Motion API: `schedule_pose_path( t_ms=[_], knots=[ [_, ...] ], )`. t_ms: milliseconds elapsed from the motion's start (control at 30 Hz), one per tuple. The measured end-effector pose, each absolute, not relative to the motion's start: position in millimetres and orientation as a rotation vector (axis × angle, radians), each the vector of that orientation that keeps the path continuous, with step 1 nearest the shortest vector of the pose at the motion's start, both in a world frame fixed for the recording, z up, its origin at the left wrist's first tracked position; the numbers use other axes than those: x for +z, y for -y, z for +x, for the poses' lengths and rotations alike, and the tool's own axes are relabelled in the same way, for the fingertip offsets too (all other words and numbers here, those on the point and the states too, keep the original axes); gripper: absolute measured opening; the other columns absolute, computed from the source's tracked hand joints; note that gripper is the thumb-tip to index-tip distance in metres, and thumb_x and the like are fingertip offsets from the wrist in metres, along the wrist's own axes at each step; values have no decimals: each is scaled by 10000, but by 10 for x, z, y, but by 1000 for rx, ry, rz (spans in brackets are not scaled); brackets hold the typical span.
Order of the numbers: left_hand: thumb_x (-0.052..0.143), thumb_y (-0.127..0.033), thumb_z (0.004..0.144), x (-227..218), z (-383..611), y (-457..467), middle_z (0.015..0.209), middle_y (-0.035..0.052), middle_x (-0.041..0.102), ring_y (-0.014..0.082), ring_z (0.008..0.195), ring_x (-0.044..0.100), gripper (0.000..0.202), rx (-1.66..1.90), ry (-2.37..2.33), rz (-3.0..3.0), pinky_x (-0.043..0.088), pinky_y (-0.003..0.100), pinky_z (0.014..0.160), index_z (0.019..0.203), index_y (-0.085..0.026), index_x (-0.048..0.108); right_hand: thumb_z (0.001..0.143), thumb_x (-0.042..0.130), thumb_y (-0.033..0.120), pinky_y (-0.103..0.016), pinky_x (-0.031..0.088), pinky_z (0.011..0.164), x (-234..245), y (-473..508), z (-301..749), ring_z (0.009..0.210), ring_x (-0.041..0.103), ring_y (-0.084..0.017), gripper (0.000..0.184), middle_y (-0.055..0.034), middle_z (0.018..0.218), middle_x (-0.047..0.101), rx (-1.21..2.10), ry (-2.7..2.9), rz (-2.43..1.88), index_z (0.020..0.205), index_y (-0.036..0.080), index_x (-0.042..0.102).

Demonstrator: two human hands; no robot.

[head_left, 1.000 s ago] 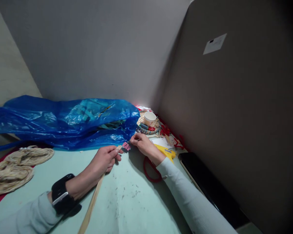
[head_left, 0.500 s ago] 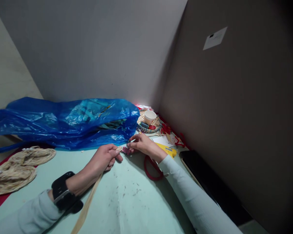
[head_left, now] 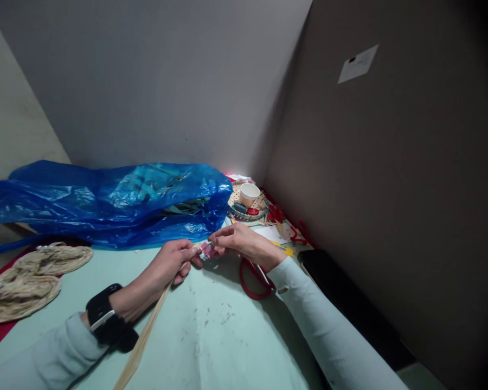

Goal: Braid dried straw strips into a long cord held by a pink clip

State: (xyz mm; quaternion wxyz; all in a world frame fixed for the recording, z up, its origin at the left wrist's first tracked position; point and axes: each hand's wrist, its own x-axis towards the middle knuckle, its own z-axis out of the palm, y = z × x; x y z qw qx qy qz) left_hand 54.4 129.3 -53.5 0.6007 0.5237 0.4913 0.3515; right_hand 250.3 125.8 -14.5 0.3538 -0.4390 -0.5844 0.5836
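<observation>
My left hand is closed around the far end of a long flat tan strip that runs back under my forearm toward the near edge. My right hand pinches a small pink clip and holds it against the strip's tip, right beside my left fingertips. Both hands meet above the pale green table surface, just in front of a blue plastic bag. A black watch sits on my left wrist.
Coiled woven fibre pieces lie at the far left on red cloth. Behind my right hand are a woven tray with a white cup, red cords, a yellow tool and a red loop. A black flat object lies along the right wall.
My right hand has drawn the pink clip left, up to the strip's tip at my left fingers. My left hand has barely moved.
</observation>
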Motion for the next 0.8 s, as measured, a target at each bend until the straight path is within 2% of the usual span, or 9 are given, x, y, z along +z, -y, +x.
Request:
schedule_pose_path(
  t_ms=[100,167,233,300,433,500,633,800],
  knots=[
    [725,-342,688,-495,539,-1278,592,27,649,33,347,331,228,818,-1109,1193,205,164,324,655,-148,610,726,691,172,-261,512,819,-32,-1201,2563,827,684,-159,79,-68,904,753,1539,1443,-1065,799,150,709],
    [737,-348,697,-458,523,-1272,641,31,665,25,357,331,230,830,-1075,1186,205,166,346,688,-144,630,746,731,209,-298,506,934,22,-1185,2617,946,698,-179,151,-82,1009,751,1537,1398,-1011,885,160,701],
    [741,-362,721,-396,497,-1266,712,34,682,23,379,342,232,851,-1040,1191,219,169,367,734,-149,650,765,751,233,-317,494,986,66,-1175,2668,997,695,-183,193,-97,1056,746,1524,1375,-966,934,154,703],
    [736,-387,754,-302,468,-1252,667,6,645,26,391,326,243,871,-1020,1207,215,171,382,738,-156,661,801,742,252,-314,488,998,107,-1161,2707,1022,686,-176,214,-103,1095,741,1498,1369,-935,987,148,718],
    [730,-423,793,-38,423,-1181,426,-72,417,46,398,235,301,872,-1008,1269,168,183,407,669,-155,674,891,681,313,-305,483,977,199,-1107,2724,1058,669,-171,235,-88,1137,737,1390,1464,-872,1068,173,745],
    [743,-439,788,94,409,-1130,411,-81,381,49,413,222,322,882,-1001,1320,163,189,425,653,-153,681,911,662,331,-304,494,928,249,-1066,2694,1020,676,-172,246,-87,1101,746,1318,1517,-864,1079,174,749],
    [712,-472,805,293,391,-1031,478,-64,428,63,442,282,328,956,-1013,1522,193,204,443,687,-166,707,886,679,287,-315,516,845,351,-970,2580,930,687,-174,202,-78,1021,765,1181,1533,-864,1029,170,760],
    [659,-387,814,432,395,-914,680,20,704,90,463,414,217,1099,-1053,1729,318,233,471,761,-202,759,826,735,260,-319,536,842,414,-895,2463,913,700,-180,169,-54,986,778,1067,1477,-842,977,199,779]
  ],
)
